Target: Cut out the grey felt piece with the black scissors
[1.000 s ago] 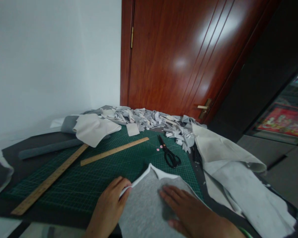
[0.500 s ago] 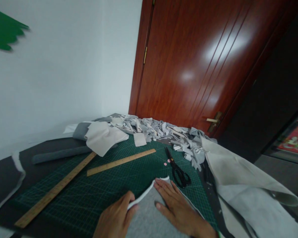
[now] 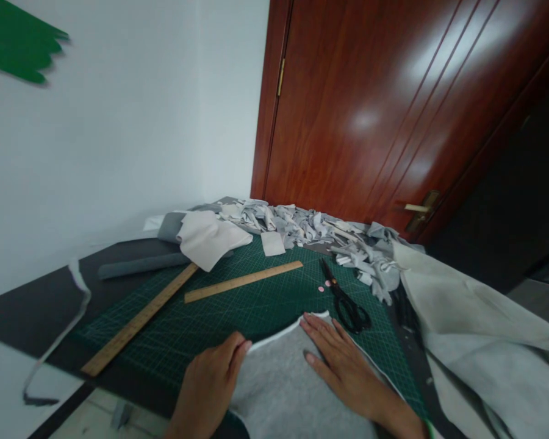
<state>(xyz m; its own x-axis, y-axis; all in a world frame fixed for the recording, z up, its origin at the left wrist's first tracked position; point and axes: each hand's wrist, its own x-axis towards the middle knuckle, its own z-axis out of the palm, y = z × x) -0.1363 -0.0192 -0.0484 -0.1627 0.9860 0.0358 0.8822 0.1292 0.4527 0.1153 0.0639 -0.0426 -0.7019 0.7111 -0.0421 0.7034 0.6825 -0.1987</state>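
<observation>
Status on your left hand (image 3: 213,378)?

Closed to a pinch. Thumb and fingers have the left edge of the flat, soft grey cloth panel with the white border (image 3: 283,384). No gap visible in that grip.

And your right hand (image 3: 345,372)?

Palm down on the same panel, fingers extended, thumb out to the side. Grip is spread flat, nothing clasped. Your fingertips reach the white border at the far end.

Where's the panel sitting?

Right in front of you, between your hands, on the near part of the green gridded cutting mat (image 3: 265,311). Its near end runs out of view at the bottom. Far tip is just beside the black-handled metal scissors (image 3: 340,297).

What's around those?

Two small round pink discs (image 3: 321,289) at the scissors, left side. Further left, a short pale wooden ruler (image 3: 244,281) on the mat and a longer yellowish wooden ruler (image 3: 141,320), far end under a crumpled cream cloth piece (image 3: 210,238).

Rest of your desk (image 3: 41,311)?

Dark top. Heap of grey and white fabric scraps (image 3: 302,225) along the far side, by the reddish-brown wooden door (image 3: 348,122). Dark grey fabric roll (image 3: 141,266) on your left. Large cream fabric sheet (image 3: 466,292) draped on your right, well apart from your left hand.
</observation>
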